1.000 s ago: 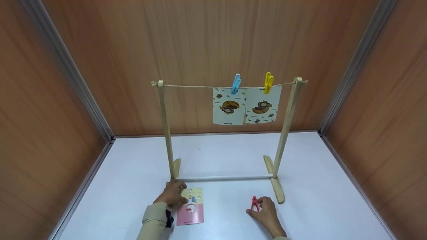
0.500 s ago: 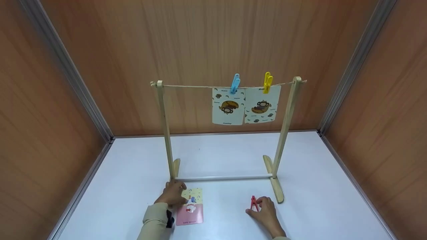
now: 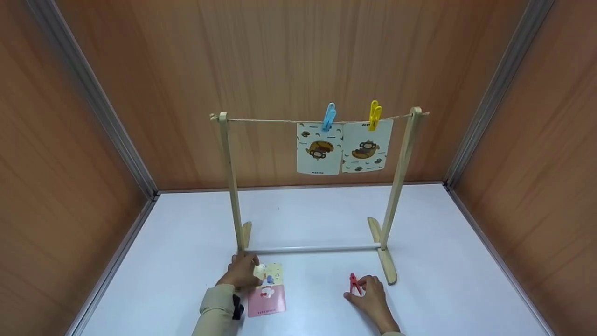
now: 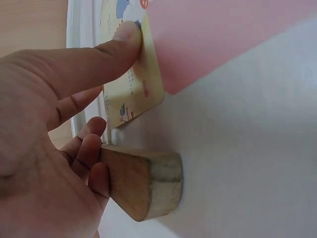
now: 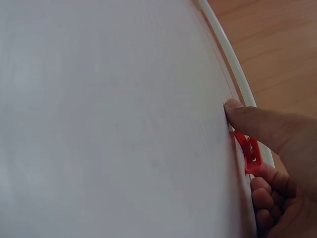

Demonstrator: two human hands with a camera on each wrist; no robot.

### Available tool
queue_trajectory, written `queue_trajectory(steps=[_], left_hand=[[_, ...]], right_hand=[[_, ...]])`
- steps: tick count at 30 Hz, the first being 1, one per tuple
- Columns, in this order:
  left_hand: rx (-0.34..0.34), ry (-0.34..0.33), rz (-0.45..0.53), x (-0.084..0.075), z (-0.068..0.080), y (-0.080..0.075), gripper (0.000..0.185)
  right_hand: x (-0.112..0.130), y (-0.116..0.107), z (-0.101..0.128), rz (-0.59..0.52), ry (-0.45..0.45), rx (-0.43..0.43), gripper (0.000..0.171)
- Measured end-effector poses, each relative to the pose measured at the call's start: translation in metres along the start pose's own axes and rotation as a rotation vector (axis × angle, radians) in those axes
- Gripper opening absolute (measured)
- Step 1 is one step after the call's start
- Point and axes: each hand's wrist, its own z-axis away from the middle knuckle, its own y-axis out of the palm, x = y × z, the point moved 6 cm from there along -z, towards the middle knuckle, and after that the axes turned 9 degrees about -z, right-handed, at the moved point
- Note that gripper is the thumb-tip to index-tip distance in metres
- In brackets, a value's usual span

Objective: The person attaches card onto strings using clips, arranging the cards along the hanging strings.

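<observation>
In the left wrist view, the thumb of my left hand point(image 4: 74, 94) lies on a yellow printed card point(image 4: 143, 82), with fingers behind it, pinching its edge. A pink card point(image 3: 267, 303) lies partly under the yellow one on the table. The curled fingers of my left hand are close to the rack's wooden foot point(image 4: 143, 183). Over to the right, my right hand point(image 3: 371, 298) pinches a red clothespin point(image 5: 250, 151) between thumb and forefinger, low over the table.
A wooden rack point(image 3: 401, 182) carries a string point(image 3: 266, 121). Two white monkey cards point(image 3: 319, 161) hang there, held by a blue clothespin point(image 3: 329, 116) and a yellow clothespin point(image 3: 375, 115). Wooden walls point(image 3: 298, 56) enclose the white table point(image 3: 433, 261).
The pink card has turned slightly, its lower edge shifting a little right. The red clothespin has tilted slightly in my right hand. My left hand has hardly moved.
</observation>
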Motion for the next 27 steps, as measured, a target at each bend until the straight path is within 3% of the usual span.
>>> queue_trajectory(steps=[11,17,27], left_hand=[[-0.011,0.037,0.013,0.0025,-0.0036,0.0014,0.050],[-0.012,0.050,0.032,0.0041,-0.0033,-0.0027,0.055],[0.050,-0.004,0.277,0.0071,0.0021,-0.0038,0.041]], right_hand=[[-0.0017,-0.0003,-0.0002,-0.015,-0.039,-0.018,0.034],[-0.0048,-0.0013,-0.0039,-0.051,0.013,-0.034,0.030],[-0.0100,-0.0058,-0.0033,-0.132,0.090,-0.079,0.028]])
